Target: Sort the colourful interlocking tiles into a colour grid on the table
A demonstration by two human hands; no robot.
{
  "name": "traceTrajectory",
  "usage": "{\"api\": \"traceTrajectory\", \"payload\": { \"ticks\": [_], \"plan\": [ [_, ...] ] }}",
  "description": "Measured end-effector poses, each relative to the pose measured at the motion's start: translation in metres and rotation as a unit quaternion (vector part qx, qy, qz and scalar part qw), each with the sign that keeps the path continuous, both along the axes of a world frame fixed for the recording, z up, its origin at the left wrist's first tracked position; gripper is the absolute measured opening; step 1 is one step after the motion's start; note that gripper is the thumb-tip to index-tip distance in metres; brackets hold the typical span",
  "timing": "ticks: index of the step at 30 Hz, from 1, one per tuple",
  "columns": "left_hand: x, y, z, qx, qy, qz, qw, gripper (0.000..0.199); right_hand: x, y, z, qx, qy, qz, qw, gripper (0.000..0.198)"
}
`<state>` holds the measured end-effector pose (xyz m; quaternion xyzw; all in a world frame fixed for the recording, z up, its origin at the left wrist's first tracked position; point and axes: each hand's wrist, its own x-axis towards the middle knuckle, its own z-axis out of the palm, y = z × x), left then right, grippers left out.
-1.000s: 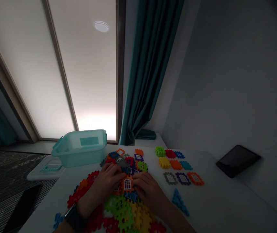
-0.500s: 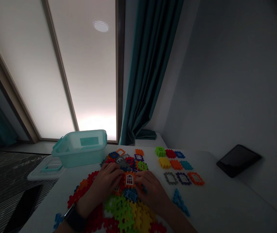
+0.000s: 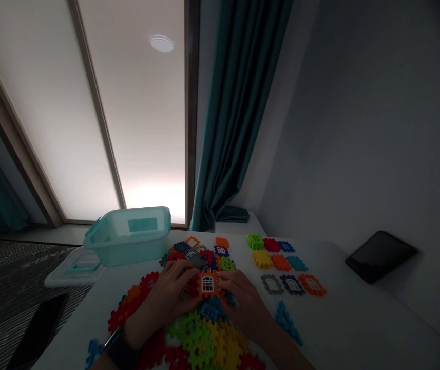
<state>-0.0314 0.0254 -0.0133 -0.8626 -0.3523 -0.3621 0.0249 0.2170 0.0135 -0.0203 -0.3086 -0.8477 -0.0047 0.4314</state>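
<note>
An orange toothed building tile (image 3: 207,283) with a white arched window is held upright between my two hands. My left hand (image 3: 170,289), with a dark watch on the wrist, pinches its left edge between thumb and fingers. At the right edge, the fingers of my right hand (image 3: 243,300) are closed on the same tile. Underneath lies a loose heap of toothed tiles: red ones (image 3: 125,306) to the left, green ones (image 3: 192,331) and yellow ones (image 3: 229,349) nearest me, and a blue one (image 3: 209,310) just below the held tile.
Behind the heap at left stands a teal plastic bin (image 3: 131,252), its lid (image 3: 69,270) beside it. Sorted tiles sit in rows at right, among them a yellow stack (image 3: 262,259) and a purple window tile (image 3: 292,284). A blue triangular piece (image 3: 288,324) and a black tablet (image 3: 380,256) lie farther right.
The orange window tile stays between both hands, with its face turned slightly and the fingers shifted a little on its edges. The surrounding tiles look unmoved.
</note>
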Motion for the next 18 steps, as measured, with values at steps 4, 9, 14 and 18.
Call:
{"api": "traceTrajectory", "payload": {
  "ticks": [4, 9, 14, 18],
  "plan": [
    [0.003, -0.002, 0.001, -0.058, -0.037, -0.007, 0.998, 0.043, 0.003, 0.0, 0.001, 0.021, -0.018, -0.006, 1.0, 0.018],
    [0.007, -0.008, 0.012, -0.186, -0.1, -0.051, 0.976, 0.024, 0.003, -0.002, 0.005, 0.008, -0.001, 0.026, 1.0, 0.018],
    [0.009, -0.008, 0.017, -0.29, -0.134, -0.106, 0.942, 0.023, -0.007, -0.009, 0.006, -0.19, 0.145, 0.002, 0.971, 0.023],
    [0.01, -0.005, 0.012, -0.317, -0.172, -0.106, 0.926, 0.031, -0.017, -0.011, 0.007, -0.393, 0.24, -0.03, 0.887, 0.041]
  ]
}}
